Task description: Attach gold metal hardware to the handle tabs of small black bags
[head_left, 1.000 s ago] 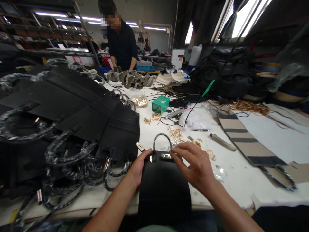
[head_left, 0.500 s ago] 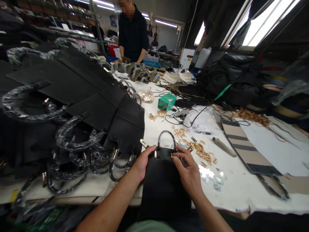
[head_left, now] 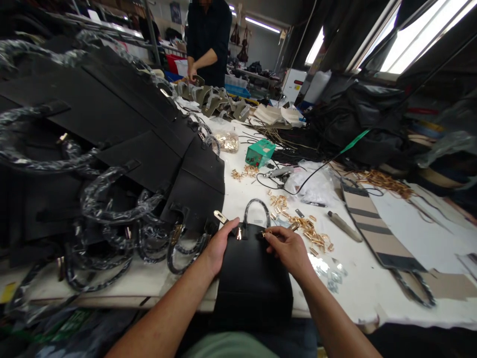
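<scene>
A black leather handbag panel (head_left: 253, 278) with a wrapped loop handle (head_left: 257, 203) lies in front of me, its lower end hanging over the table edge. My left hand (head_left: 218, 251) grips its upper left edge, thumb on top. Beside that thumb a gold buckle (head_left: 239, 232) sits at the handle's left base, and a gold-tipped strap (head_left: 220, 217) sticks out leftward. At the handle's right base my right hand (head_left: 290, 248) pinches a small gold fitting (head_left: 264, 234), partly covered by the fingers. Another strap end with gold metal (head_left: 294, 226) shows above the right knuckles.
Black bag panels (head_left: 137, 124) with plastic-wrapped handles are heaped on the left. Loose gold fittings (head_left: 313, 233) and clear plastic pieces (head_left: 333, 276) lie to the right, near a grey-handled tool (head_left: 345, 226). Behind are a green box (head_left: 260, 152) and a person (head_left: 208, 44).
My right fingers have closed into a tighter pinch at the handle's right base. The view has shifted slightly, and the person behind has moved their hands together.
</scene>
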